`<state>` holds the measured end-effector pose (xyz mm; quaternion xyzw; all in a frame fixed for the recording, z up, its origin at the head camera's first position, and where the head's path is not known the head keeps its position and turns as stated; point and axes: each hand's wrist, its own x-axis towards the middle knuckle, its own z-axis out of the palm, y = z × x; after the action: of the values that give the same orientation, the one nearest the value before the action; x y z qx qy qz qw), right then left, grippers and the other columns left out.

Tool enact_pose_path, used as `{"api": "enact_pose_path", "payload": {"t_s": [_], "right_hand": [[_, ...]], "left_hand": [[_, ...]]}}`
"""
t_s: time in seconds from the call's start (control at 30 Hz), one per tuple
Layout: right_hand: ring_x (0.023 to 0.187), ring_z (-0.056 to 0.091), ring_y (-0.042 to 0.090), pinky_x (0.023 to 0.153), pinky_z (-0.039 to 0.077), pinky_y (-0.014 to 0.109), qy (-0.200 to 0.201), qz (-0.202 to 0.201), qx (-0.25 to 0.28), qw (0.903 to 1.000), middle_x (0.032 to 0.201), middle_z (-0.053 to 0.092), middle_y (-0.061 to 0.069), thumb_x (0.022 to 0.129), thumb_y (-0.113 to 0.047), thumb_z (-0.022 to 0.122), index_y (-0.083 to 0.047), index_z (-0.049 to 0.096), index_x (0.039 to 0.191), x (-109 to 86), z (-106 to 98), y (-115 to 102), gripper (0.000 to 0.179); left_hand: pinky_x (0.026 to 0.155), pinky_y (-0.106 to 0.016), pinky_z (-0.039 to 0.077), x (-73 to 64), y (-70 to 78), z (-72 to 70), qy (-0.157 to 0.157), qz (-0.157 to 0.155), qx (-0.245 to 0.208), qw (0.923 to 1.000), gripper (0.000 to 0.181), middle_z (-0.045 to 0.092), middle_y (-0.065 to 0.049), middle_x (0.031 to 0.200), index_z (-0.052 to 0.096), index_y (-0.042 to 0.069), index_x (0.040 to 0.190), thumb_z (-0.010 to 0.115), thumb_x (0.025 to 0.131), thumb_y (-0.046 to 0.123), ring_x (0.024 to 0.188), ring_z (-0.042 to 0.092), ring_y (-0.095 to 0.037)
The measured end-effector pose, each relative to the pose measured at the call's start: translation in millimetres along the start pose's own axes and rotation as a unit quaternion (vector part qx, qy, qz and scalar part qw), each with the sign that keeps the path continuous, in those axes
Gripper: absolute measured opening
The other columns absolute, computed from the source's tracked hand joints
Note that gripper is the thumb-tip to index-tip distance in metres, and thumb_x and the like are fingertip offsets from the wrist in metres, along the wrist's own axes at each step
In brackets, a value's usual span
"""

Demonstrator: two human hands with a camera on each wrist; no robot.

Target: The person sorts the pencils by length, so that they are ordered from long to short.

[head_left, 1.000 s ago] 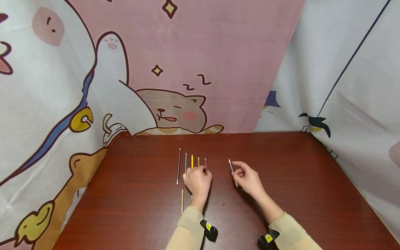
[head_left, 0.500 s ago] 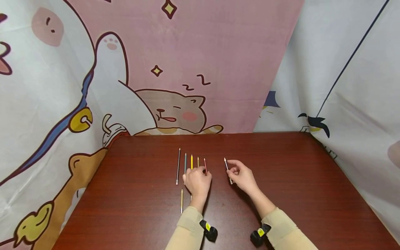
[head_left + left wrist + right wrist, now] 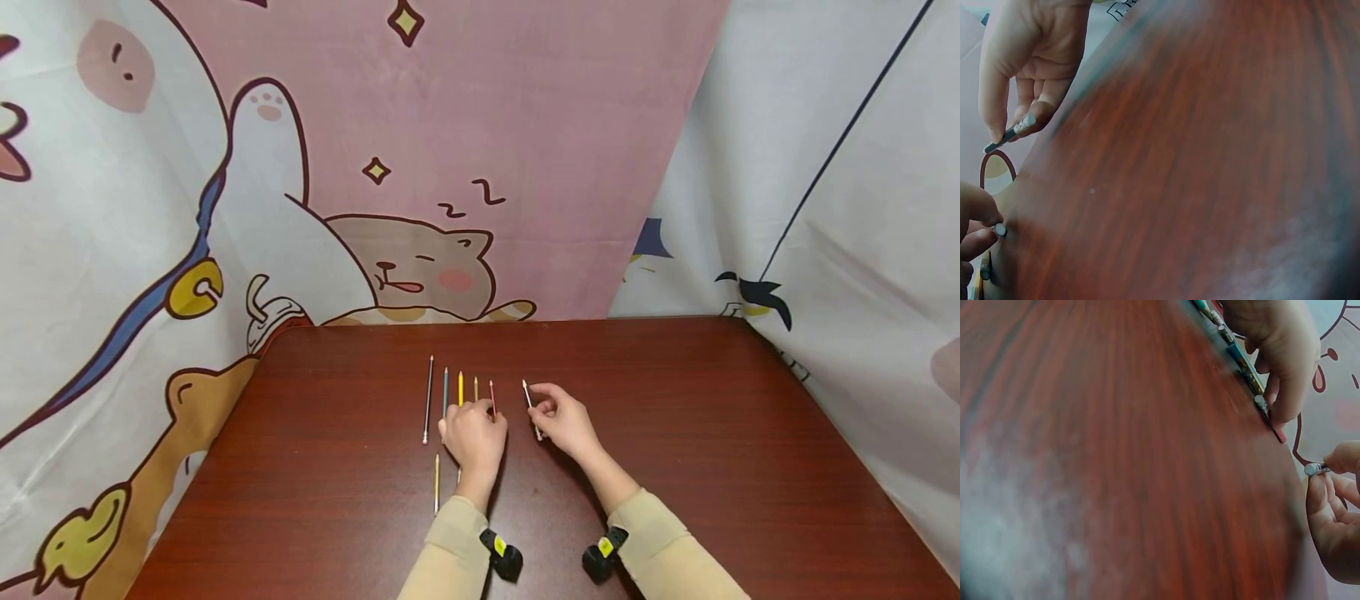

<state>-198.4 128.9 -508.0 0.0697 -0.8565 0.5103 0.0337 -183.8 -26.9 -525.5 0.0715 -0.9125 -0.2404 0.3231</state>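
Note:
My left hand (image 3: 474,433) rests over the near ends of a row of pencils, its thumb and forefinger pinching a red pencil (image 3: 492,396). In the left wrist view, that pencil's pale end shows beside the fingertips. To the right, my right hand (image 3: 566,423) pinches a dark pencil (image 3: 528,396) between thumb and fingers, point facing away and slightly left. Its whitish eraser (image 3: 1314,469) sticks out toward the right wrist camera. Left of the red one lie a tan pencil (image 3: 476,387), a yellow pencil (image 3: 461,385) and a blue pencil (image 3: 446,387), partly hidden by the left hand.
A dark pencil (image 3: 428,404) lies at the row's left end. Nearer the person is a short-looking yellow pencil (image 3: 437,479), close to the left sleeve. The brown wooden table (image 3: 675,367) ends at a printed cloth (image 3: 562,167) behind and at both sides.
The right hand has moved left with its dark pencil, closing in on the red pencil. The left hand and the row of pencils have stayed in place.

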Motion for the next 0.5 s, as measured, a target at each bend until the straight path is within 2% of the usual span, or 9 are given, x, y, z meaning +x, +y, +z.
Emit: {"api": "enact_pose_path", "payload": {"t_s": [0.2, 0.3, 0.5], "right_hand": [[0.061, 0.059, 0.010, 0.058, 0.048, 0.025, 0.007, -0.002, -0.018, 0.9998, 0.074, 0.065, -0.001, 0.084, -0.003, 0.072, -0.005, 0.065, 0.120, 1.6, 5.4, 1.5, 0.036], [0.060, 0.059, 0.010, 0.058, 0.048, 0.025, 0.004, 0.005, -0.015, 0.9999, 0.073, 0.065, -0.001, 0.085, -0.004, 0.072, -0.005, 0.065, 0.120, 2.2, 7.5, 2.4, 0.035], [0.056, 0.058, 0.010, 0.057, 0.048, 0.026, 0.004, -0.006, -0.009, 0.9999, 0.072, 0.065, 0.000, 0.085, -0.003, 0.072, -0.004, 0.065, 0.119, 4.1, 10.1, 2.4, 0.035]], "left_hand": [[0.068, -0.045, 0.036, -0.3, 0.5, -0.7, 0.000, -0.001, -0.003, 1.0000, 0.014, 0.068, -0.001, 0.071, 0.079, 0.014, 0.081, 0.081, 0.067, 0.016, 0.073, 0.058, -0.028], [0.068, -0.045, 0.036, -0.7, 0.3, -0.2, 0.000, -0.001, -0.003, 1.0000, 0.014, 0.068, -0.002, 0.072, 0.079, 0.015, 0.081, 0.081, 0.067, 0.016, 0.074, 0.058, -0.028], [0.068, -0.045, 0.035, 0.3, 2.6, -2.4, 0.001, -0.011, -0.011, 0.9999, 0.015, 0.067, -0.001, 0.070, 0.079, 0.015, 0.083, 0.082, 0.069, 0.017, 0.073, 0.057, -0.027]]}}
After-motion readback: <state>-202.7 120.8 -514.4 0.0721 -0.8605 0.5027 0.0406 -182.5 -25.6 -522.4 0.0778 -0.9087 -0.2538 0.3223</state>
